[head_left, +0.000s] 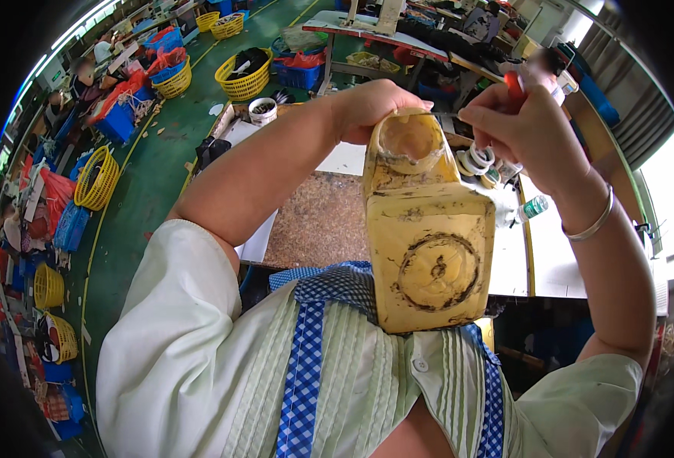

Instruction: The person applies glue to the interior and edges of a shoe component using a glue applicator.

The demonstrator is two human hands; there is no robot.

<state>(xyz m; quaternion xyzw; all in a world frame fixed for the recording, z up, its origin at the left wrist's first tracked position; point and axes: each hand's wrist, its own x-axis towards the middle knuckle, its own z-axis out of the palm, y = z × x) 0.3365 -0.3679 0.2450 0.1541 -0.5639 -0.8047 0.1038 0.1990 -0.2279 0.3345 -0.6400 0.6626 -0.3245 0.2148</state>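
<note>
A stained yellow box-shaped body (432,237), with a round hollow at its top and a moulded ring on its face, stands close in front of me and hides part of the bench. Just beyond its top edge is my left hand (375,107). Its fingers are bent and close together, and whatever they grip is hidden behind the yellow body. To the right, my raised right hand (524,130) is closed round a red-handled tool (514,91). A thin strip shows between the two hands, too small to make out.
On the bench lie a brown speckled board (318,221) and white sheets (554,259). A white tub (263,112) stands at the far left, white rolls (476,159) and a clear bottle (534,208) at right. Yellow baskets (243,74) line the green floor; other people sit farther off.
</note>
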